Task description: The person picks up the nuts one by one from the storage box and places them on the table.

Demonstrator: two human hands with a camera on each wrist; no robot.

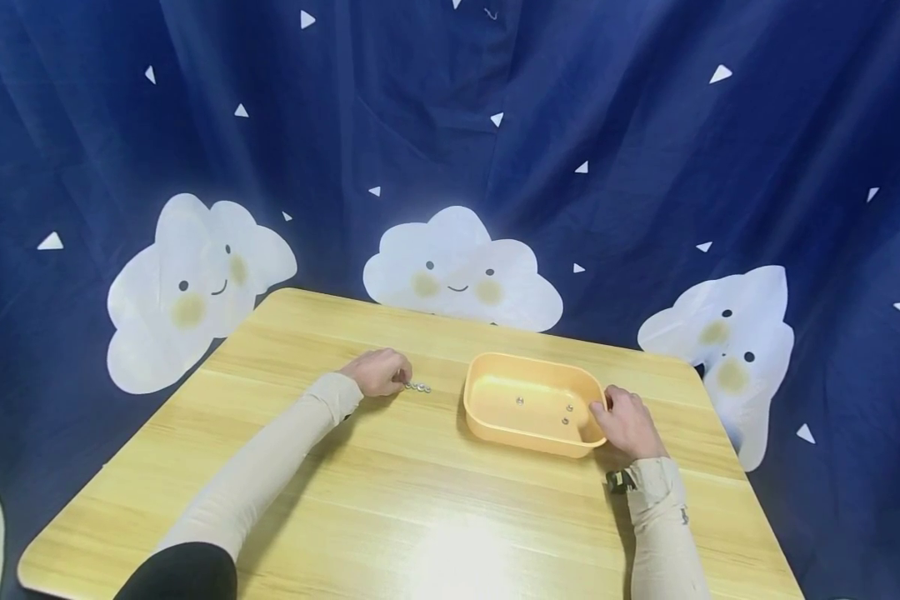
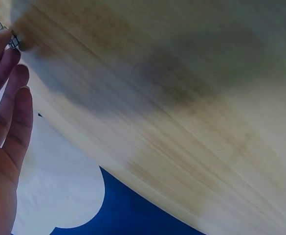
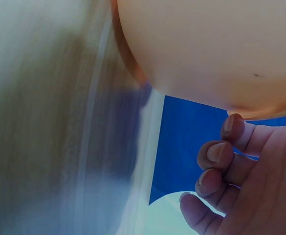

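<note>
My left hand (image 1: 378,372) is low over the table, left of the bin. Its thumb and index finger pinch a small silver nut (image 2: 14,41) at the near end of a short row of similar shiny nuts (image 1: 421,387). The other fingers of that hand are held loosely apart. My right hand (image 1: 630,421) grips the right end of a yellow plastic bin (image 1: 521,433), thumb over the rim and fingers (image 3: 216,152) outside below it. Inside the bin lie 3 small nuts, one near the middle (image 1: 520,401) and two toward the right.
The light wooden table (image 1: 345,500) carries the bin right of its middle. Behind it hangs a dark blue curtain (image 1: 435,100) with white clouds and triangles. A dark band with a small device (image 1: 620,481) sits at my right wrist.
</note>
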